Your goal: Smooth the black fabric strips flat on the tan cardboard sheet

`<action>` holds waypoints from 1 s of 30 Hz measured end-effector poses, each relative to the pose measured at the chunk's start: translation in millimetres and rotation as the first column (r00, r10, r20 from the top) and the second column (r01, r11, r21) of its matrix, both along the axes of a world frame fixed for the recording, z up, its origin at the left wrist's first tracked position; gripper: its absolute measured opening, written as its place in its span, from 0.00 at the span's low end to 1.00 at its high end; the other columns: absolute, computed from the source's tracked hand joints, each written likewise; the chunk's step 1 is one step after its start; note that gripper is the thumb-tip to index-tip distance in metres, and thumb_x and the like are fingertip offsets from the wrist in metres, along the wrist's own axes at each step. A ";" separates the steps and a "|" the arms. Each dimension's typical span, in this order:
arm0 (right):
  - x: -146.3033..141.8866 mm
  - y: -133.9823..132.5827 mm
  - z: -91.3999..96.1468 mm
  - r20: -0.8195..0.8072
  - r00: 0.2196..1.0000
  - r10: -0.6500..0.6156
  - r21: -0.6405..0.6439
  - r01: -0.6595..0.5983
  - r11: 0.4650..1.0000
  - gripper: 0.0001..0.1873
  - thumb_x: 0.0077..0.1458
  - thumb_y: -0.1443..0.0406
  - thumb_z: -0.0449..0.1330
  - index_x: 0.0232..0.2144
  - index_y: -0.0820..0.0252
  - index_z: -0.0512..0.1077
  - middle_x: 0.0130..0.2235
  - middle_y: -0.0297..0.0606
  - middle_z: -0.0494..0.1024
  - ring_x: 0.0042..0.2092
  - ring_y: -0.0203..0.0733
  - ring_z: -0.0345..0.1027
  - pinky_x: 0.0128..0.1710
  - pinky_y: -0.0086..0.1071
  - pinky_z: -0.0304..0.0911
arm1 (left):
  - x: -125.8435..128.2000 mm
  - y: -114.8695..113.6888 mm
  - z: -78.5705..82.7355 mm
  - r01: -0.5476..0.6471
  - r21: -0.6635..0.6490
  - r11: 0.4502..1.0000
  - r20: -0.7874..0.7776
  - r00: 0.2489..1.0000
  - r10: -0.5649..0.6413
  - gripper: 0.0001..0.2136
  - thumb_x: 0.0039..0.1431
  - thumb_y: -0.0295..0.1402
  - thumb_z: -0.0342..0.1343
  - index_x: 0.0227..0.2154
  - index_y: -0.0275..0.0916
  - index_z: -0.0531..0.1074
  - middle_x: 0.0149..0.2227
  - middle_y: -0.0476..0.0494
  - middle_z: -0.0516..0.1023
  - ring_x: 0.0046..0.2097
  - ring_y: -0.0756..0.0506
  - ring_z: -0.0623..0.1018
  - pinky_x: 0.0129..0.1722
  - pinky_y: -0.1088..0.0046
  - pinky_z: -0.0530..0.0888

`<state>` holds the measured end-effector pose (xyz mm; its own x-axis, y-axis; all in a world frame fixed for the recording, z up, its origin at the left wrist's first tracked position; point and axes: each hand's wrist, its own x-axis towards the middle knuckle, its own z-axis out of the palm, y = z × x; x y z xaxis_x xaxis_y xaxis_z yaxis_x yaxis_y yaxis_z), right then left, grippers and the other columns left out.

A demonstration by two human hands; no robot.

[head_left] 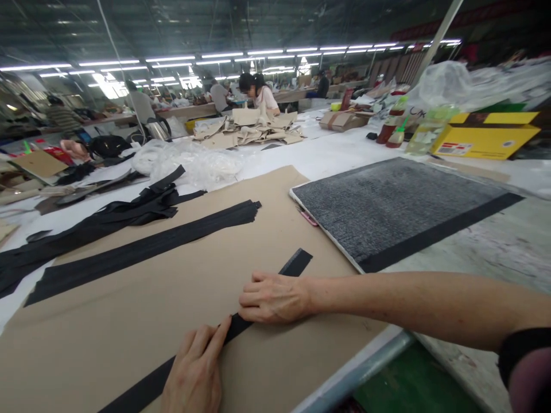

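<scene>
A long black strip (142, 383) of thin, fabric-like material runs slantwise across the brown board (275, 229). My left hand (196, 367) bends over its near part, with the thumb and fingers pressed to it. Further up the same strip, my right hand (275, 298) curls its fingers down on it, and the strip's end shows beyond the wrist. Both sets of fingertips are partly hidden. Beyond my hands, a wide stack of black strips (146, 244) lies flat on the board.
To the right is a dark grey textured pad (400, 201) with a black band along its near edge. More black strips (116, 215) are heaped at left. Bottles (394, 120) and a yellow box (486, 137) stand at the back right. Brown pieces (253, 126) are piled farther off, near a person.
</scene>
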<state>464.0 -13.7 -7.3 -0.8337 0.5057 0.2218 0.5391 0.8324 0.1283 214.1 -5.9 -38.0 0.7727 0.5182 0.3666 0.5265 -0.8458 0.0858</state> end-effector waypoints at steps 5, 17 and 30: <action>10.2 -1.2 1.2 0.011 1.000 -0.009 -0.004 0.009 1.000 0.09 0.63 0.69 0.48 0.32 0.61 0.66 0.34 0.37 0.66 0.37 0.40 0.56 0.35 0.36 0.48 | 0.6 -1.3 -3.0 -0.034 0.033 0.999 -0.125 0.991 0.038 0.33 0.53 0.17 0.44 0.62 0.46 0.52 0.37 0.49 0.70 0.39 0.47 0.71 0.44 0.71 0.70; 39.5 -11.4 10.8 0.092 0.995 -0.028 -0.015 0.030 0.999 0.11 0.64 0.68 0.46 0.34 0.62 0.66 0.35 0.36 0.66 0.38 0.39 0.57 0.36 0.35 0.49 | 12.6 -1.0 5.5 -0.060 0.120 0.991 -0.274 0.957 0.091 0.40 0.50 0.14 0.42 0.63 0.54 0.43 0.36 0.48 0.69 0.36 0.47 0.69 0.39 0.70 0.67; 70.9 -21.3 11.5 0.107 0.994 -0.034 0.020 0.032 0.999 0.13 0.65 0.69 0.43 0.36 0.63 0.67 0.34 0.37 0.66 0.37 0.38 0.58 0.38 0.35 0.49 | 18.7 1.9 5.7 -0.037 0.212 0.977 -0.285 0.954 0.098 0.31 0.50 0.17 0.44 0.56 0.52 0.63 0.47 0.43 0.72 0.45 0.43 0.72 0.40 0.67 0.68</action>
<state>535.0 -34.9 4.1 -0.8359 0.5304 0.1412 0.5488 0.8112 0.2022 232.7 -4.0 -32.2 0.8274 0.5113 0.2324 0.5587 -0.7910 -0.2491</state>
